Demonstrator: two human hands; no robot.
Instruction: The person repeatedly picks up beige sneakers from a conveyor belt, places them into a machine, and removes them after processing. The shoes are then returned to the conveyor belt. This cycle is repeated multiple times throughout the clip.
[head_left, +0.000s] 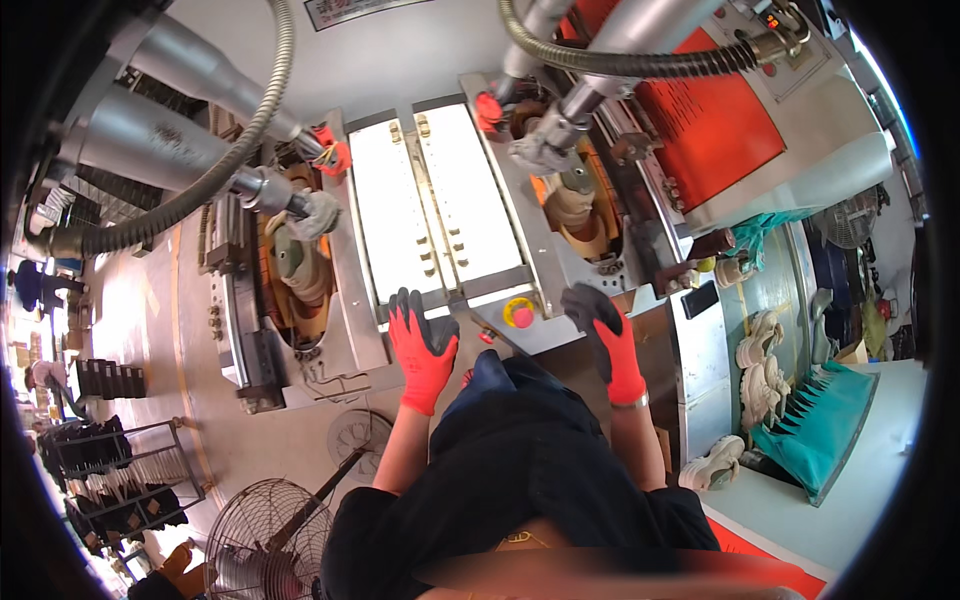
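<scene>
Both my hands wear red gloves with dark grey palms and fingers. My left hand [420,350] rests flat with fingers spread on the front edge of the grey machine panel [420,215], just below its two white plates. My right hand [606,338] lies fingers apart on the panel's front right corner, near a yellow-ringed red push button [520,313]. Neither hand holds anything. Left of the panel a shoe form [293,262] sits in the left press station. A second shoe form [577,205] sits in the right station.
Corrugated metal hoses [240,140] and grey cylinders hang over the machine. A red machine cover [715,115] is at the upper right. Pale shoes [760,365] and a green tray [830,420] stand at the right. Two fans [265,540] and dark racks [110,470] stand at the lower left.
</scene>
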